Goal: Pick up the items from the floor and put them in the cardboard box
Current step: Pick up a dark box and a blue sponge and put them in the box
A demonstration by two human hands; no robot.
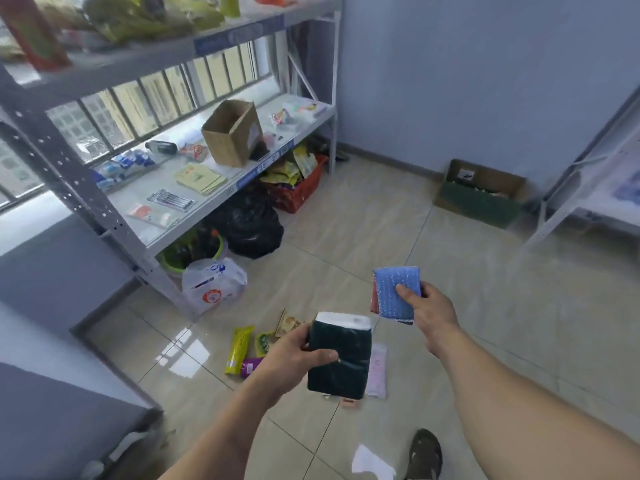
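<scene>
A dark green pack [337, 362] with a white top edge is gripped by the left hand [294, 362], thumb laid across its front and fingers behind it, held upright above the floor [381, 220]. Just to its right and a little higher, the right hand [431, 311] pinches a blue scouring pad [396, 292], thumb pressed on its face; a red pad edge shows behind the blue one on its left side. The two held things are near each other but apart.

Below them, more items lie on the tiled floor: a yellow packet [238, 349], a purple packet [251, 367] touching its lower end, a small green packet [264, 342] beside them, a tan wrapper [287, 323] and a pale pink packet [376, 374] partly hidden behind the dark pack.

Well apart, against the far wall, a cardboard box [479, 195] with a green front sits on the floor, flaps open. To the left stands a metal shelf [221, 194] carrying a second, tilted brown carton [230, 135]; a black bag [249, 225], a red basket [299, 192] and a white plastic bag [213, 284] rest beneath it. A shoe [425, 455] shows at the bottom edge.
</scene>
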